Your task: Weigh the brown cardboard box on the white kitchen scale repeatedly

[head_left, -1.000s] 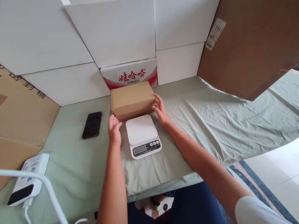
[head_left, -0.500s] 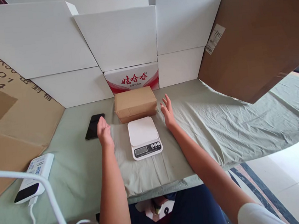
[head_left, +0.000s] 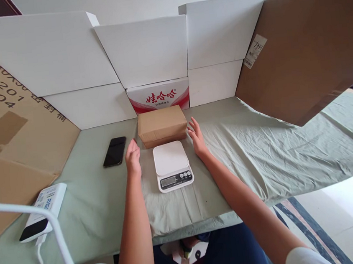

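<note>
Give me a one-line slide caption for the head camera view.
Two open hands, left hand and right hand, flank a brown parcel behind a white kitchen scale.

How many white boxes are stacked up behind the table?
5, though more may be hidden. Top left, lower left, top middle, top right and lower right. The red-printed box below the middle one is not counted.

A closed brown cardboard box (head_left: 162, 125) lies flat on the cloth, just behind the white scale (head_left: 172, 165).
</note>
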Demonstrator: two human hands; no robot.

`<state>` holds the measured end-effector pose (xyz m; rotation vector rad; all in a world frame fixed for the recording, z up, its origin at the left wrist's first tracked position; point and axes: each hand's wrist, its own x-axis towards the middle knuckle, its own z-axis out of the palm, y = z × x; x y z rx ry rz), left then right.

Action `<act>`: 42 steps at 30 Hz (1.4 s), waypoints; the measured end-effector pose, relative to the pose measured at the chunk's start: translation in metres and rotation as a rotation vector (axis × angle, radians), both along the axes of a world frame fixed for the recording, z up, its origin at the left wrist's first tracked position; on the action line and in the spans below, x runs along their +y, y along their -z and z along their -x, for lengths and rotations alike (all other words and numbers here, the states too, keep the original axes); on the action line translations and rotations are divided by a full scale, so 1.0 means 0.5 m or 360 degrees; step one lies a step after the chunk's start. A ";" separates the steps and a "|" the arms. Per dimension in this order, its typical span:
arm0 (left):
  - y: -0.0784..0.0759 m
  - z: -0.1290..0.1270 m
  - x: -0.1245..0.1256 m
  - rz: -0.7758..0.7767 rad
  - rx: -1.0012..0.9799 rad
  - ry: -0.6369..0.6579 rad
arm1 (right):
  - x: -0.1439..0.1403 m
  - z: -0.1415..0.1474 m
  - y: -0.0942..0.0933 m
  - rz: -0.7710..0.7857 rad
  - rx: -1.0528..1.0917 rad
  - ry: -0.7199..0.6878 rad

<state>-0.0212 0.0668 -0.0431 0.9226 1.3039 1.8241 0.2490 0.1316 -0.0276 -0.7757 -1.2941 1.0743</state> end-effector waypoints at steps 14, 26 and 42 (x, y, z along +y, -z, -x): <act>0.001 -0.020 0.012 0.0084 -0.0057 0.0067 | 0.002 0.013 0.005 -0.0076 -0.0118 -0.0043; 0.004 -0.013 0.019 0.0037 -0.0063 0.0138 | 0.001 0.019 0.007 -0.0083 -0.0129 -0.0100; -0.038 -0.075 -0.094 -0.0327 0.0113 -0.0012 | -0.082 -0.012 -0.035 -0.0401 -0.0286 0.0067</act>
